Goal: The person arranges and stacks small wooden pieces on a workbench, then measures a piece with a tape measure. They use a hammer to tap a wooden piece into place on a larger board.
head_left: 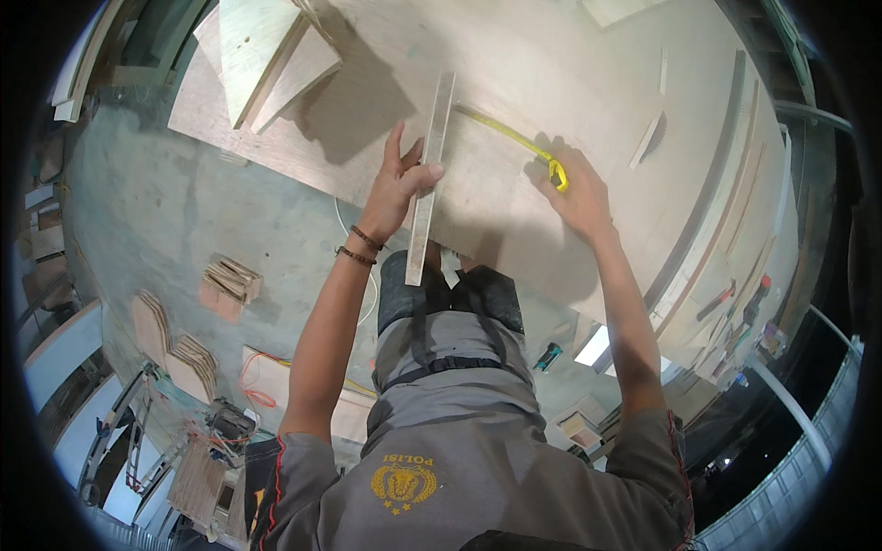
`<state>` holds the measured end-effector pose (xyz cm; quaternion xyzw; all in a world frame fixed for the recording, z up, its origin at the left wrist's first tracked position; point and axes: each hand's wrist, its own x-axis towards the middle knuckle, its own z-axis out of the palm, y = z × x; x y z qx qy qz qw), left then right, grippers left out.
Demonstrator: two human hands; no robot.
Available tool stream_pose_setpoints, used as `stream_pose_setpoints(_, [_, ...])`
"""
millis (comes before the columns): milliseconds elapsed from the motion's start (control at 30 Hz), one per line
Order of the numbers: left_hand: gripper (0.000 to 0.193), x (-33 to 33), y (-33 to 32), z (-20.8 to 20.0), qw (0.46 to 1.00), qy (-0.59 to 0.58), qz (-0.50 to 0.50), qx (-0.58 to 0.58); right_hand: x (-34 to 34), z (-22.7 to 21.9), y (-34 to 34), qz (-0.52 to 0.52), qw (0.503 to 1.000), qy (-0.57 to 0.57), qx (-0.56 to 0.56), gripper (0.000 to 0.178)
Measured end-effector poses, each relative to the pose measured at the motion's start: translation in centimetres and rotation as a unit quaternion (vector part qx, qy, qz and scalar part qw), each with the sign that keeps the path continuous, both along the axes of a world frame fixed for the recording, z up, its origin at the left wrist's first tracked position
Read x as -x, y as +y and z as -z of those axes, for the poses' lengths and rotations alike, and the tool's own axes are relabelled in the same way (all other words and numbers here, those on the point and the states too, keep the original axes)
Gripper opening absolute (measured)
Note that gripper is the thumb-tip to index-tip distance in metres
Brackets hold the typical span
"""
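My left hand (400, 179) is closed on a narrow wooden strip (432, 174), the thumb lying over its face and the other fingers at its left side. The strip runs from above the plywood sheet down toward my lap. In my right hand (579, 191) is a yellow tape measure (558, 174), gripped at its case. Its yellow blade (501, 127) is drawn out to the upper left, and the tip ends close to the strip's right edge. Whether the tip touches the strip, I cannot tell.
Beneath both hands lies a large plywood sheet (542, 46). Triangular wooden pieces (262, 55) stand at its far left. Long boards (712, 197) lie along the right side. Cut wood pieces (230, 283) and curved panels (170, 344) sit on the floor at left, near an orange cord (257, 395).
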<state>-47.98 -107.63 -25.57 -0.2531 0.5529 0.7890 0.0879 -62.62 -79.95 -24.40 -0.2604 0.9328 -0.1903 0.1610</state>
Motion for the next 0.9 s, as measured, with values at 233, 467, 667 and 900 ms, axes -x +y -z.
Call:
stream_pose_setpoints(233, [0.1,0.0,0.5,-0.1,1.0,0.013,-0.008,0.023,1.5,2.7,1.0,-0.083,0.992,0.092,-0.013,0.048])
stream_pose_setpoints(467, [0.099,-0.3,1.0,0.1,0.998,0.021,-0.01,0.051,2.8,4.0,0.9,-0.097,0.989,0.091,-0.071,0.047])
stream_pose_setpoints(667, [0.1,-0.3,1.3,-0.1,0.999,0.009,-0.032,0.01,3.4,4.4,0.7,-0.099,0.987,0.117,-0.043,0.046])
stream_pose_setpoints(900, [0.083,-0.9,1.0,1.3,0.998,0.04,-0.045,-0.006,3.3,3.5,-0.6,-0.085,0.993,0.073,-0.039,0.038])
